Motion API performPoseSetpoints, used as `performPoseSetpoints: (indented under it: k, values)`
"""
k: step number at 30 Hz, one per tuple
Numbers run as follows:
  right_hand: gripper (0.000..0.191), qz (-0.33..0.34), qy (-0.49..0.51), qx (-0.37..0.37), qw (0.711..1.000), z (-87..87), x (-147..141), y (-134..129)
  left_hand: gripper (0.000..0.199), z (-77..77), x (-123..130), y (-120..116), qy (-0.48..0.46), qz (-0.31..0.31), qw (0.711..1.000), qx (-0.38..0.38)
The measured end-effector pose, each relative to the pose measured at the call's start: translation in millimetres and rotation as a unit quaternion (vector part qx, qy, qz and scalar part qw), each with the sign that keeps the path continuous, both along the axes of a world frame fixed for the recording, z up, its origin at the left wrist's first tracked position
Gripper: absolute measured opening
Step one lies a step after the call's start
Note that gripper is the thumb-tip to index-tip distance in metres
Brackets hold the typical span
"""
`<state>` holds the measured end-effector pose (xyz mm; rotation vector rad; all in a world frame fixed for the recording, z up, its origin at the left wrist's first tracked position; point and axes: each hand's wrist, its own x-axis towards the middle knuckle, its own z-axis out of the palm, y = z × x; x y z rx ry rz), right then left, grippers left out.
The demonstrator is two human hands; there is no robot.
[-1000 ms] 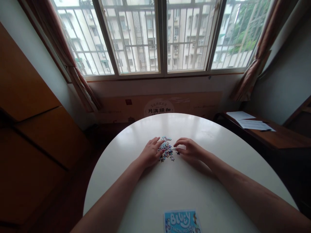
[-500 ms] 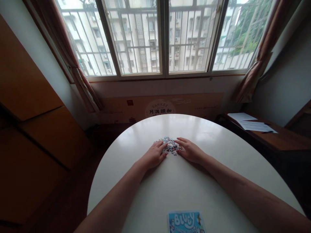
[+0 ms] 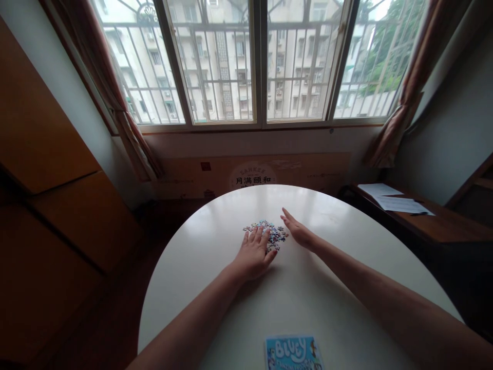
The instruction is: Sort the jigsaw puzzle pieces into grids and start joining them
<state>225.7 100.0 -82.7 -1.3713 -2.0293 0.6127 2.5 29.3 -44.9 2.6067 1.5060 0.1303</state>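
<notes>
The left hand [image 3: 254,255] is spread wide, its fingers over the near side of one pile of puzzle pieces [image 3: 276,235]. The right hand [image 3: 297,231] is open too, fingers straight, just right of the pile. There are two hands, one blue Bluey box [image 3: 293,353], and too many pieces to count.

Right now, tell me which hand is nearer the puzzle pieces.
Left: the left hand is partly over the puzzle pieces; the right hand is just beside them, on the right.
</notes>
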Motion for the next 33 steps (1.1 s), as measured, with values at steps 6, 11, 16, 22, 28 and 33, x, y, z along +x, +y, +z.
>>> performPoseSetpoints:
  k: [6, 11, 16, 22, 28, 33]
  values:
    - [0.045, -0.026, -0.068, 0.013, 0.997, -4.7, 50, -46, 0.082, 4.8, -8, 22, 0.02, -0.05, 0.998, 0.024]
    - [0.041, -0.013, -0.071, 0.07, 0.995, -5.7, 38, -55, 0.08, 6.3, 17, 42, 0.019, -0.119, 0.991, 0.05]
    - [0.039, -0.067, -0.038, 0.127, 0.989, -1.4, 48, -51, 0.054, 3.3, 45, 61, -0.036, -0.099, 0.993, 0.048]
    - [0.033, -0.092, -0.015, 0.155, 0.984, 2.2, 66, -52, 0.037, 2.0, 27, 79, -0.108, -0.036, 0.991, 0.071]
    - [0.034, -0.063, -0.035, 0.144, 0.987, -1.8, 59, -51, 0.053, 4.4, -30, 88, -0.099, 0.01, 0.993, 0.061]
    - [0.04, 0.007, -0.07, 0.135, 0.988, -0.7, 53, -55, 0.066, 1.8, -47, 66, 0.005, -0.014, 1.0, -0.011]
